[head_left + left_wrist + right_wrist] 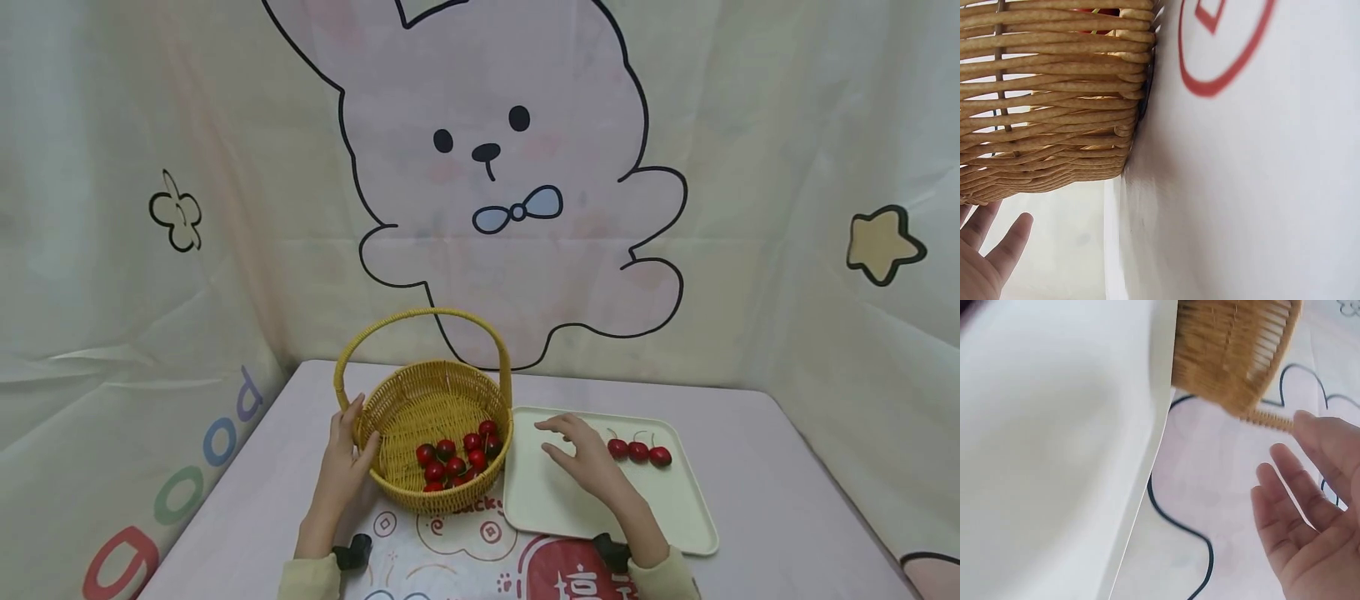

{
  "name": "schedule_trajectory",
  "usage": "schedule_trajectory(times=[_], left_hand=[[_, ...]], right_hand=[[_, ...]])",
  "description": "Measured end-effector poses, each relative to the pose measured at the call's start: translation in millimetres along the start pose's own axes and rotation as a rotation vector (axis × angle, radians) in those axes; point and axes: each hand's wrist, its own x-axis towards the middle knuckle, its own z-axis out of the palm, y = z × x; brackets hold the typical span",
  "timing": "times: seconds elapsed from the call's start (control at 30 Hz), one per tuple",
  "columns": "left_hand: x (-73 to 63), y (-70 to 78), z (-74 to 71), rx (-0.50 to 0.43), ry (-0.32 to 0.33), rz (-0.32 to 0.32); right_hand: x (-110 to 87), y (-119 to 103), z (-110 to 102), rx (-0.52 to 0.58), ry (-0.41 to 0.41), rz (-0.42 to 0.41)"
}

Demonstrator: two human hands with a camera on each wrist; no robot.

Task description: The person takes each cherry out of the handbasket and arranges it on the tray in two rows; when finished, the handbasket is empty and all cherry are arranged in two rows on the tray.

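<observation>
A yellow woven basket (pixel 420 498) with a tall arched handle holds several dark red cherries (pixel 455 466), gathered toward its right side. My left hand (pixel 343 467) is at the basket's left rim, thumb and fingers spread apart. In the left wrist view, the fingers (pixel 1011 244) are extended right by the basket's woven side (pixel 1054 106). Over the cream tray (pixel 555 508), my right hand (pixel 592 462) hovers with fingers loosely bent and nothing between them. Three cherries (pixel 638 452) with stems lie in a row on the tray, to the right of that hand.
Basket and tray stand side by side on a white table (pixel 772 500), the tray's left edge close against the basket. A printed mat (pixel 450 567) lies in front. Fabric with a cartoon bear (pixel 495 275) hangs behind the table, and more cloth flanks both sides.
</observation>
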Motion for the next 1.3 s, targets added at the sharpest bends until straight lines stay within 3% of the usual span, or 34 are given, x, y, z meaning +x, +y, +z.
schedule_trajectory(times=[0.27, 0.77, 0.97, 1.3], left_hand=[[0.1, -2.3, 1.1, 0.004, 0.009, 0.012], [0.7, -1.6, 1.7, 0.010, 0.010, 0.004], [0.4, -1.1, 0.8, 0.000, 0.002, -0.003], [0.3, -0.8, 1.0, 0.008, 0.000, -0.008]], right_hand=[[9.3, -27.6, 26.5, 0.038, -0.007, -0.094], [26.0, -70.8, 62.3, 0.022, -0.120, -0.188], [34.0, -78.2, 74.4, 0.037, -0.196, -0.153], [45.3, -84.4, 90.6, 0.012, -0.257, -0.125]])
